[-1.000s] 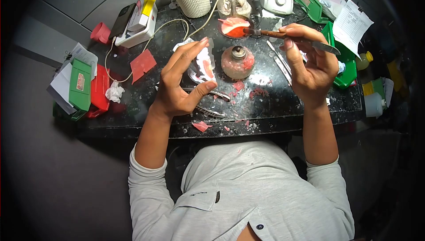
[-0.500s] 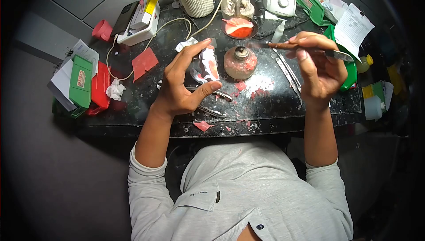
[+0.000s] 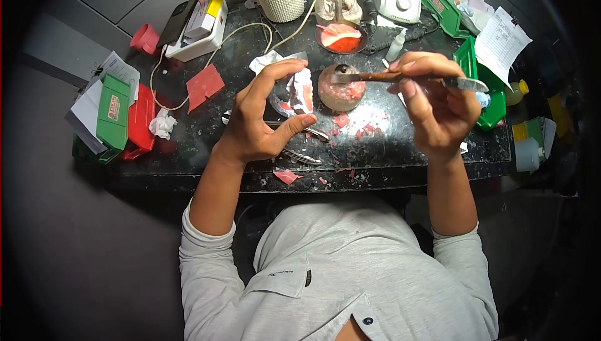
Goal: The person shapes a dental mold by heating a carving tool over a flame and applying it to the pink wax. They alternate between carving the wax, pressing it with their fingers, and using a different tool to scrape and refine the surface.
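Between the thumb and fingers of my left hand point(image 3: 266, 112) is a white and pink dental model point(image 3: 302, 92), gripped at its two ends. My right hand point(image 3: 441, 103) is closed on a wooden-handled knife point(image 3: 385, 77), a wax tool with metal at both ends. Its left tip lies over the round burner point(image 3: 341, 93), close to the dark wick top; whether they touch I cannot tell. Behind the burner a small pan point(image 3: 350, 45) holds red and pink wax. Pink scraps point(image 3: 341, 120) are scattered before the burner.
A pink wax sheet point(image 3: 205, 87) and crumpled tissue point(image 3: 163, 124) lie left. Further left are green and red trays point(image 3: 114, 109). At the back stand a white basket point(image 3: 280, 0) and a white device point(image 3: 397, 0). A green tray point(image 3: 491, 103) and paper point(image 3: 501, 43) are right.
My right hand has moved slightly left and down, bringing the knife's tip from beside the burner to over it. My left hand still holds the model, now turned a little.
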The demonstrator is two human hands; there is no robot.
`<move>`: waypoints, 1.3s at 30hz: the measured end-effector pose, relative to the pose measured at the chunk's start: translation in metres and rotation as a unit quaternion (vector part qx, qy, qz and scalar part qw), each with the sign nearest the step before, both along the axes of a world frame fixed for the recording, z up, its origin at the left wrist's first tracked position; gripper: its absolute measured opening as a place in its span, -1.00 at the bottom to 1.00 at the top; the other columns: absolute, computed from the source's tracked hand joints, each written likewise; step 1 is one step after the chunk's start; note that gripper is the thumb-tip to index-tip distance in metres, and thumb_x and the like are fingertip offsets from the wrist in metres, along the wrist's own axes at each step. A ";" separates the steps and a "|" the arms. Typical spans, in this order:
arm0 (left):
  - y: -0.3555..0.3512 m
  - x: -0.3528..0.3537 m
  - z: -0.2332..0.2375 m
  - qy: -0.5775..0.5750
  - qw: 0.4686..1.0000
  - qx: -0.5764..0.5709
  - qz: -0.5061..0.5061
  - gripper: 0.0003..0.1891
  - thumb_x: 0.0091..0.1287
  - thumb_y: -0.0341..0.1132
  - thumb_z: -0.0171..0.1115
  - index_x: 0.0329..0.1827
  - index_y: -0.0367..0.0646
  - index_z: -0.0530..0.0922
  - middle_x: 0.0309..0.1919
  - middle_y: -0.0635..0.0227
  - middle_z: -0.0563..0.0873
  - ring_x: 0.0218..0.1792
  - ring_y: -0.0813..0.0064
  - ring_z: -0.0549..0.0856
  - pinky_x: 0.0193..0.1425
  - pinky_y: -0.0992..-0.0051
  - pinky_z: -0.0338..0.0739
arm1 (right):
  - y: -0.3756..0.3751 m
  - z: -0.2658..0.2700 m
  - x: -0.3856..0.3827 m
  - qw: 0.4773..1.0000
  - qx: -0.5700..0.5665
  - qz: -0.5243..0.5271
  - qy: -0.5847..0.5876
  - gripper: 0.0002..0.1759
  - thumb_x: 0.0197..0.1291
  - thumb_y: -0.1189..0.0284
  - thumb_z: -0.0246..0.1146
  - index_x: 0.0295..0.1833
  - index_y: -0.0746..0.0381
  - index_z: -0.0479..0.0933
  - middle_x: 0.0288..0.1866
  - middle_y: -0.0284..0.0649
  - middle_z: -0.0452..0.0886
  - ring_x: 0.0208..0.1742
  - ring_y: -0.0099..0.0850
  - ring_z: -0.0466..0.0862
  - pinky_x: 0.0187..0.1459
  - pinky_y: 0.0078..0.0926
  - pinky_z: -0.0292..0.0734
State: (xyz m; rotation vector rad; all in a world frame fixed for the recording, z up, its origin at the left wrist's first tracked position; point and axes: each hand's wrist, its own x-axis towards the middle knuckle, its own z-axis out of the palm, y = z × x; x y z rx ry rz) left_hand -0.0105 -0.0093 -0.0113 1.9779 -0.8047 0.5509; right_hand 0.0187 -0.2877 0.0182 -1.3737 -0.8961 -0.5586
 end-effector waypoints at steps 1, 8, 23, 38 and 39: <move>0.000 0.001 0.000 0.000 1.000 0.000 0.000 -0.31 0.16 -0.26 0.64 0.31 -0.36 0.54 0.22 -0.07 0.70 0.26 0.02 0.71 0.39 0.23 0.56 | 0.001 0.000 -0.001 1.000 -0.010 0.013 -0.009 -0.77 0.21 0.77 0.32 -0.01 0.49 0.61 -0.06 0.00 0.73 -0.06 -0.36 0.78 -0.05 -0.57 0.69; -0.001 0.001 0.007 -0.028 0.999 0.044 0.000 -0.35 0.16 -0.28 0.61 0.29 -0.36 0.57 0.22 -0.09 0.70 0.29 -0.02 0.69 0.40 0.20 0.54 | 0.014 0.000 0.001 0.994 -0.009 0.034 -0.106 -0.73 0.12 0.78 0.35 -0.02 0.50 0.63 -0.08 0.04 0.75 -0.08 -0.30 0.80 -0.05 -0.48 0.73; -0.001 0.001 0.007 -0.032 0.998 0.052 -0.003 -0.37 0.19 -0.29 0.58 0.30 -0.36 0.58 0.23 -0.07 0.70 0.29 -0.03 0.69 0.42 0.19 0.53 | 0.015 -0.004 0.002 0.996 -0.012 0.024 -0.085 -0.77 0.16 0.74 0.37 -0.05 0.50 0.65 -0.08 0.00 0.77 -0.13 -0.38 0.80 -0.15 -0.56 0.71; 0.000 0.002 0.001 0.006 1.000 0.013 -0.012 -0.37 0.25 -0.26 0.55 0.33 -0.36 0.56 0.25 -0.08 0.70 0.32 -0.01 0.69 0.44 0.20 0.50 | 0.015 0.001 -0.002 0.995 -0.024 0.049 -0.081 -0.76 0.12 0.78 0.33 -0.06 0.52 0.63 -0.10 0.03 0.77 -0.14 -0.35 0.82 -0.14 -0.54 0.75; 0.000 0.002 0.001 0.009 1.000 0.008 -0.014 -0.38 0.26 -0.26 0.55 0.34 -0.36 0.56 0.26 -0.08 0.70 0.32 -0.01 0.69 0.44 0.20 0.50 | 0.014 0.002 -0.002 0.994 -0.032 0.048 -0.095 -0.76 0.11 0.79 0.32 -0.06 0.52 0.63 -0.10 0.03 0.77 -0.14 -0.34 0.82 -0.14 -0.54 0.75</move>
